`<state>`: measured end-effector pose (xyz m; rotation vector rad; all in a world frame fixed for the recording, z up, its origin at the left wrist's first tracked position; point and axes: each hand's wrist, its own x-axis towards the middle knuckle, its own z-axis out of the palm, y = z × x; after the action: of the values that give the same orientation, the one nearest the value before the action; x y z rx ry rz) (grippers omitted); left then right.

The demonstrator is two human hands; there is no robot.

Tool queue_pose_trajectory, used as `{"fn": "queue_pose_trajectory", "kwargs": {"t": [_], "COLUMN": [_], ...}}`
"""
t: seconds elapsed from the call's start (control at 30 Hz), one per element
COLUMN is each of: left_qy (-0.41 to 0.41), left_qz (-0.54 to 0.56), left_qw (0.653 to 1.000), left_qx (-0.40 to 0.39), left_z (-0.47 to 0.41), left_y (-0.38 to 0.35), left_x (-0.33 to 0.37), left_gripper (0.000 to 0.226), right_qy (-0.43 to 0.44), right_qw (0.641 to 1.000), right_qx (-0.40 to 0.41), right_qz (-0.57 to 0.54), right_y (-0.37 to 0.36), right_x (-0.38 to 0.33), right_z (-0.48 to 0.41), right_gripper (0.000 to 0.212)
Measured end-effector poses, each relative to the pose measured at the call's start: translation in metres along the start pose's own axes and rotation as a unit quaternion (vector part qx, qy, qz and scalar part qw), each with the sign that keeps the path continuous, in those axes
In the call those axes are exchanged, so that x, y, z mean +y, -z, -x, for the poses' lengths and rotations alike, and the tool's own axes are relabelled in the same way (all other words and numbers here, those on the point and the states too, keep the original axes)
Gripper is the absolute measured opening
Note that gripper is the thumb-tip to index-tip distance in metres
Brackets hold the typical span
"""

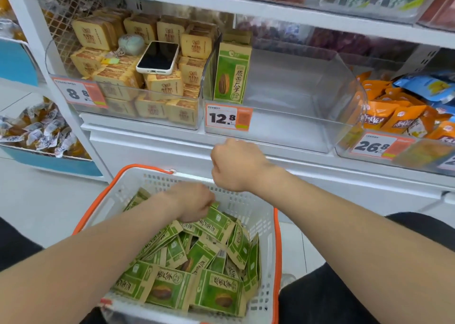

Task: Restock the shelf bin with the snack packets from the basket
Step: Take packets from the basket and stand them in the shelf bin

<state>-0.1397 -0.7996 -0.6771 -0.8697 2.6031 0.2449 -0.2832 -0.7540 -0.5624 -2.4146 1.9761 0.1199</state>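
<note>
White shelving fills the view ahead, and the clear shelf bin (295,126) at its middle is almost all open room. One upright packet (231,77), green, stands against its left wall, above the 12.8 price tag (227,118). The bin's front lip is low. Orange packets (394,116) crowd the bin just beside its right wall. Tan packets (165,86) fill the bin on its left, with a phone (158,57) lying on top of them.

Below the shelf ledge sits the white basket (261,215) with orange handles, between my knees. Its far rim is near the ledge, and it is heaped with green snack packets (197,279).

My left hand (194,203) reaches down into the far end of the heap, fingers curled, pinching the top edge of one pinched packet (218,221). My right hand (234,166) hangs above the basket's far rim — back up, fingers curled under into a fist — between basket and bin.
</note>
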Motion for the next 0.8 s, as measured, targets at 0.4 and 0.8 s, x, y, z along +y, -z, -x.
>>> {"fn": "queue_pose_trajectory", "kwargs": {"t": [0.4,0.8], "left_qy": [-0.014,0.086], "left_qz": [0.073,0.333], "left_qw": [0.960,0.933], "left_qx": [-0.269,-0.110], "left_z": [0.011,-0.001], "left_y": [-0.106,-0.066], "left_x": [0.072,0.059], "left_gripper": [0.039,0.027], "right_qy": [0.087,0.069], "right_qw": [0.952,0.924], "right_qx": [-0.282,-0.367], "right_qz": [0.081,0.084], "right_y": [-0.086,-0.080], "right_x": [-0.012,-0.007], "right_z": [0.043,0.039], "right_gripper": [0.014,0.015]}}
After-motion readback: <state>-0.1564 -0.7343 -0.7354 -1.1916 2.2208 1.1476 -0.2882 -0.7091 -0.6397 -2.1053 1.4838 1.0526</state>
